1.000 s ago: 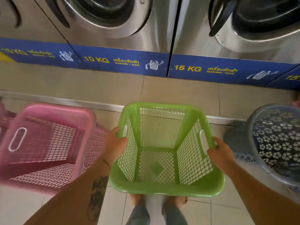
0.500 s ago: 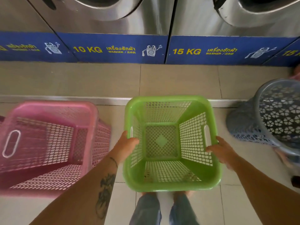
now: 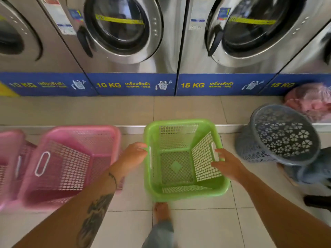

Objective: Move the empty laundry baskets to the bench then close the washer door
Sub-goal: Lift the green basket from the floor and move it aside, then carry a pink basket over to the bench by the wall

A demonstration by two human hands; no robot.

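An empty green laundry basket [image 3: 184, 192] stands upright on the tiled floor in front of me. My left hand [image 3: 134, 154] is at its left rim with the fingers loose, just touching the edge. On the other side my right hand [image 3: 225, 163] rests against the right wall by the handle slot, fingers spread, gripping nothing. An empty pink basket [image 3: 80, 158] lies tilted to the left, with a second pink basket [image 3: 9, 158] beside it. A grey round basket [image 3: 283, 135] leans at the right. The steel washers, 10 kg [image 3: 123, 27] and 15 kg [image 3: 250, 27], face me.
A metal floor strip [image 3: 132, 128] marks a step up to the washers. Pink laundry [image 3: 309, 101] lies behind the grey basket, and blue cloth [image 3: 313, 169] lies under it. My bare foot [image 3: 161, 212] is just behind the green basket.
The green basket went down from my grip onto the floor. Both hands have loosened from its handles. My view has tilted up, showing the washer doors.
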